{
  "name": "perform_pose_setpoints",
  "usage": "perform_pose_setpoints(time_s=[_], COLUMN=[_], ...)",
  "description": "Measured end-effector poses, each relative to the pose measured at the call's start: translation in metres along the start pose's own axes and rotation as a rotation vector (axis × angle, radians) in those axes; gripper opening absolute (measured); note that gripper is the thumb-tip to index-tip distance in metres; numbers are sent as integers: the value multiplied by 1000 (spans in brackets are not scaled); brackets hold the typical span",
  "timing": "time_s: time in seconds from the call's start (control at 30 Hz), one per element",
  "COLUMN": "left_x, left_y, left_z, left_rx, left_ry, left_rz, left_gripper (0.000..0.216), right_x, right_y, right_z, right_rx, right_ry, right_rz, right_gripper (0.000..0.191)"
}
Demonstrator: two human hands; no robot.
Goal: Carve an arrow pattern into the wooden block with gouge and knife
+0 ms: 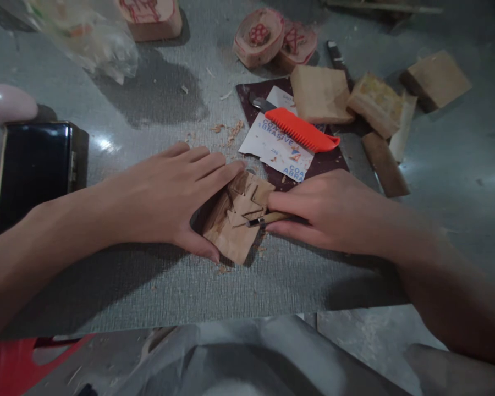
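Note:
A small carved wooden block (235, 217) lies on the grey table (148, 286) in front of me. My left hand (169, 198) grips it, fingers laid over its far edge and thumb against its near side. My right hand (334, 212) is closed round a carving tool (268, 219) with a pale wooden handle. The tool's metal tip rests on the block's carved face. Wood shavings (226, 132) lie scattered around the block.
An orange-handled tool (301, 129) lies on sandpaper sheets (276, 148) just beyond the block. Several wooden blocks (319, 93) and round carved stamps (259, 36) sit at the back right. A black box (33, 165) stands at left, a plastic bag (86, 33) behind it.

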State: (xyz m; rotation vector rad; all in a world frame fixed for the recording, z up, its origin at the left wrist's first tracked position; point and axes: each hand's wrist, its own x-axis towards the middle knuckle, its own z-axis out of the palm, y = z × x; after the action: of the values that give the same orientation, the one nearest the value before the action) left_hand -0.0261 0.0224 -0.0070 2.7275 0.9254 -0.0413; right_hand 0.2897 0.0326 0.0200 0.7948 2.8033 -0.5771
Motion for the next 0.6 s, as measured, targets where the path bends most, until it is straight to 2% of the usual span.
perform_pose_setpoints(time_s=[0.33, 0.5, 0.6], left_x=[1, 1, 1], left_y=[-1, 0, 0], left_z=[0, 1, 0], left_rx=[2, -45, -44], left_ry=[2, 12, 10], left_rz=[5, -30, -34], left_gripper=[133, 125, 130], right_x=[-1, 0, -1], right_y=[1, 1, 1], right_z=[2, 2, 2], right_rx=[-2, -12, -23], right_ry=[21, 23, 31], right_rz=[-15, -18, -23], right_gripper=[35, 38, 39])
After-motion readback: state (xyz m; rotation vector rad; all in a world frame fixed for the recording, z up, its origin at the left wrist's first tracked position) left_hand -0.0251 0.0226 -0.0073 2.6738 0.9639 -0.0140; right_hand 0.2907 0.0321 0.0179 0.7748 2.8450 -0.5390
